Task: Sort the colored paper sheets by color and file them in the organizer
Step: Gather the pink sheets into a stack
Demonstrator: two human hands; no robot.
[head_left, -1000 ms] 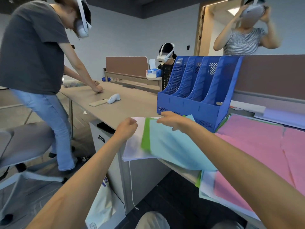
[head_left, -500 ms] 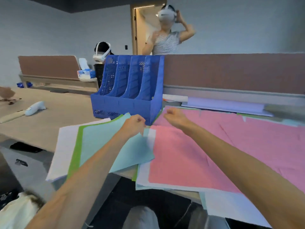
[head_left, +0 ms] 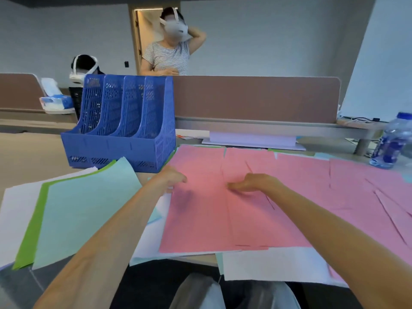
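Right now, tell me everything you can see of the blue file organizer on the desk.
The blue file organizer looks like moulded plastic: a row of upright slots between perforated dividers that slope down to a low front wall. No paper shows in the slots. It stands upright on the tan desk, in front of the brown partition. A light blue sheet overlaps its front base in this view, and pink sheets reach its right corner. Neither the left hand nor the right hand touches it.

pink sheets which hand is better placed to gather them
Likely the right hand: it lies over the middle of the pink sheets, which spread rightward; the left hand sits at their edge.
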